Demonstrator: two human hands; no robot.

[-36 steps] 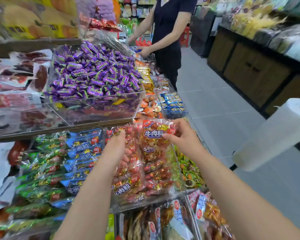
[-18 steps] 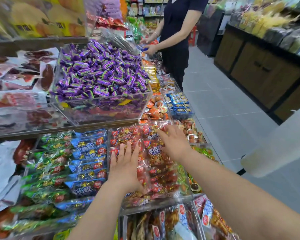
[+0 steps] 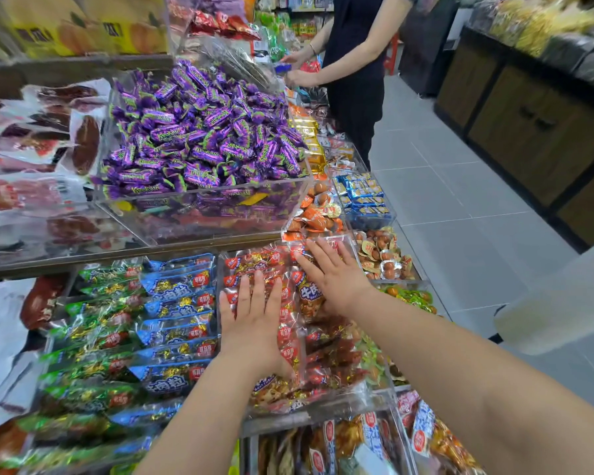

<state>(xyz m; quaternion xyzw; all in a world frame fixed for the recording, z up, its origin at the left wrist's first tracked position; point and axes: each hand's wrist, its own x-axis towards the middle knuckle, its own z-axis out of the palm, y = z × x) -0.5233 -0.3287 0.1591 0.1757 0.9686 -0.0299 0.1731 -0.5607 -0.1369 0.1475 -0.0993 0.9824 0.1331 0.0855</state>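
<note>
Red snack packs (image 3: 309, 296) lie stacked in a clear bin (image 3: 306, 407) on the lower tier of a long store shelf. Blue packs (image 3: 175, 303) sit just beside them on the left, and a heaped bin of purple candies (image 3: 199, 132) stands above. The packs look light, with glossy, crinkly film over small lumpy pieces, so they probably slide on one another and buckle if squeezed. A pack is best taken by its long edges or a sealed end, pinched between thumb and fingers.

The left hand (image 3: 254, 323) presses flat on the pile near the bin's left side, fingers straight and slightly spread. The right hand (image 3: 333, 279) lies flat farther back, fingers also spread. Neither grips anything. A second ago both hands held one pack upright above the bin; now it lies in the pile under their palms.
</note>
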